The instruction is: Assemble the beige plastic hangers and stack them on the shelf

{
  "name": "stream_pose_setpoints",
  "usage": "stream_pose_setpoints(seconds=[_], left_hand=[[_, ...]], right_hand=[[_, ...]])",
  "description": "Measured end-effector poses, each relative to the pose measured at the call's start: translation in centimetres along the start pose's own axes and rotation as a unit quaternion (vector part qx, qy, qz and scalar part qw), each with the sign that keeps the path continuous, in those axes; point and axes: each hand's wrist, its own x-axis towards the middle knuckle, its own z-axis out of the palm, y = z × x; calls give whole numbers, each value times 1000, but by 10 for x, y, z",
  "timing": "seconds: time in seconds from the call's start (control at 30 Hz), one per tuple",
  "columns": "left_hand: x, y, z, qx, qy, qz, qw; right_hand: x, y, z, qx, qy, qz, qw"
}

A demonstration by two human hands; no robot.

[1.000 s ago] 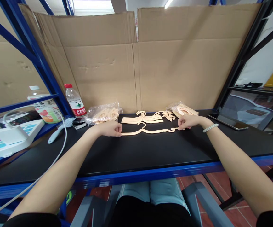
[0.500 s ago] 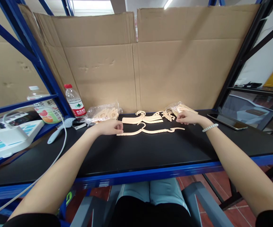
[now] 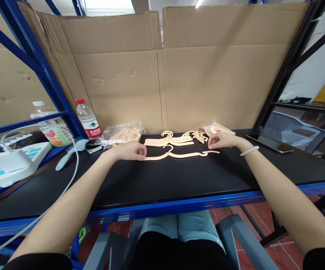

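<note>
A beige plastic clothes hanger [image 3: 179, 155] lies flat on the black tabletop, its hook pointing away from me. At its right end sits a hook-shaped piece [image 3: 205, 153] with a thin straight tail. My left hand [image 3: 132, 151] is closed, fingertips pinching the hanger's left end. Just above the right end, my right hand [image 3: 221, 140] has its fingers curled together; anything between them is hidden. Behind the hanger lie a stack of more hanger parts [image 3: 180, 140] and a pile of small hook-shaped pieces [image 3: 201, 136].
A clear bag of beige parts [image 3: 123, 134] lies at the back left, another bag [image 3: 217, 127] behind my right hand. A water bottle [image 3: 88, 120], a brush [image 3: 71, 153] and a white cable [image 3: 76, 165] are left. A phone [image 3: 269, 143] lies right; cardboard [image 3: 117, 82] stands behind.
My right hand has shifted very slightly left. The left hand and the hanger stay in place; the camera view has moved a little.
</note>
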Motion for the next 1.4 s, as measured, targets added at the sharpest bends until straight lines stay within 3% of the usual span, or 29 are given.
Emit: stream_pose_setpoints(seconds=[0.2, 0.7, 1.03, 1.4], left_hand=[[1, -2, 2, -16, -8, 13, 1000], [4, -11, 2, -6, -4, -9, 1000], [3, -12, 1, 0, 8, -24, 1000], [4, -20, -3, 36, 68, -26, 997]], right_hand=[[3, 1, 4, 2, -84, -20, 996], [8, 4, 10, -21, -43, -39, 998], [7, 3, 8, -22, -51, -27, 998], [7, 0, 8, -80, 145, -14, 986]])
